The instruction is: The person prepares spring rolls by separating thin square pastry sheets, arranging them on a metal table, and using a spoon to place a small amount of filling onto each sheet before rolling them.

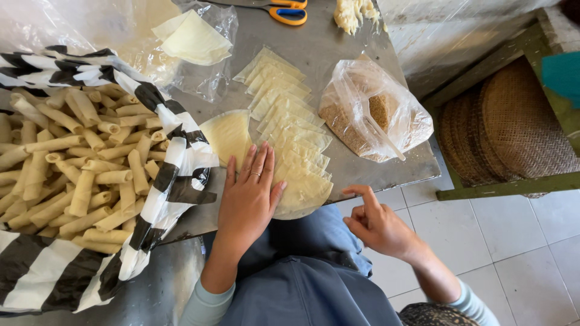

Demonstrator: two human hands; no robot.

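My left hand (249,196) lies flat, fingers spread, on a stack of pale thin wrapper sheets (302,188) at the near edge of the grey metal table (329,42). A row of overlapping wedge-shaped wrappers (284,105) runs from there toward the far side. My right hand (377,224) hovers off the table edge above my lap, index finger pointing out, the other fingers curled, holding nothing. A clear plastic bag of brown granular filling (377,115) with a white spoon handle sticking out sits right of the wrappers.
A black-and-white striped plastic bag (175,163) full of several rolled pastries (72,163) lies at left. A clear bag with more wrappers (193,39), orange-handled scissors (287,12) and a lump of dough (353,13) sit at the back. Woven round trays (513,121) stand on a green shelf.
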